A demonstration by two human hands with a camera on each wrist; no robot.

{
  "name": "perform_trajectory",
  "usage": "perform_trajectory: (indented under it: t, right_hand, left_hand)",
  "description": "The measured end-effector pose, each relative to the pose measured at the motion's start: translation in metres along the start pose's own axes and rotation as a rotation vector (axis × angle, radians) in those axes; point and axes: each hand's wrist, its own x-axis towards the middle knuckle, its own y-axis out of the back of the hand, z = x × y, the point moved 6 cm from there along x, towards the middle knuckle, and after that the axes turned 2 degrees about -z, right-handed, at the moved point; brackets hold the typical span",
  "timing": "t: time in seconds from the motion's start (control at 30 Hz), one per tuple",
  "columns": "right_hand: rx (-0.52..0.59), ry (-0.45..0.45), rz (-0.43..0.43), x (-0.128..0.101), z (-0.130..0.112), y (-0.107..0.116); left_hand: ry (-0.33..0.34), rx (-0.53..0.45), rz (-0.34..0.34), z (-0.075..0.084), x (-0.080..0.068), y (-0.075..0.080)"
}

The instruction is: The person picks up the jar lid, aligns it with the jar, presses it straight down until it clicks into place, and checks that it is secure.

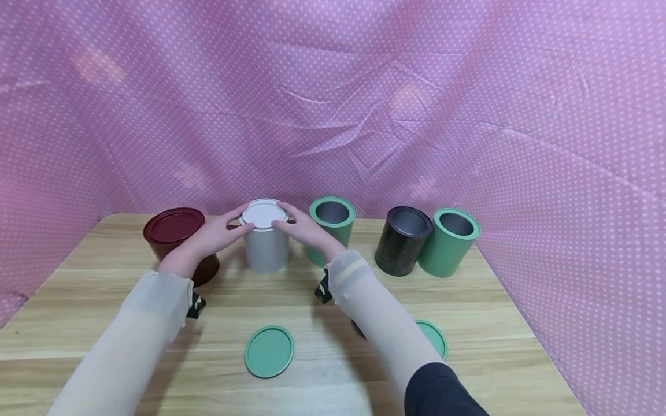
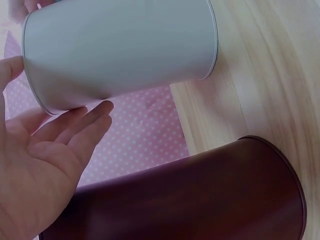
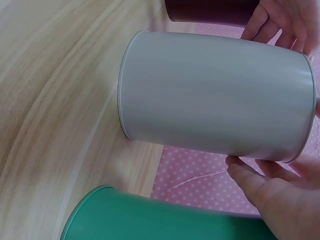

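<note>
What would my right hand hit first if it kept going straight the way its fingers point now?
Probably the white lid on the grey can: the right hand points left at its rim, fingertips about touching it. Beyond lies the left hand.

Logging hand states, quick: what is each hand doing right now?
Left hand: open, fingertips at the white can's lid.
Right hand: open, fingertips at the same lid.

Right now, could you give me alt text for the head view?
Both hands, left hand and right hand, touch the lid rim of an upright grey tin on a wooden table, between a lidded maroon tin and an open green tin.
</note>
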Motion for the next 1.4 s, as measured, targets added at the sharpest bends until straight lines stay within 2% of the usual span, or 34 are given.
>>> perform_trajectory:
  t: [0.43,0.63,1.0,1.4]
  right_hand:
    - [0.004,0.0,-0.006,0.001,-0.001,0.0]
    - [0.002,-0.011,-0.019,0.0,0.002,-0.002]
    - [-0.005,-0.027,0.007,-0.001,0.001,-0.001]
    - [-0.009,-0.022,0.013,-0.002,-0.001,-0.003]
  left_hand:
    - [-0.001,0.031,-0.003,0.002,0.001,0.004]
    - [0.022,0.022,-0.022,0.001,-0.001,0.001]
    - [0.032,0.096,-0.029,0.009,0.0,0.005]
    - [0.052,0.12,-0.03,0.01,-0.002,0.006]
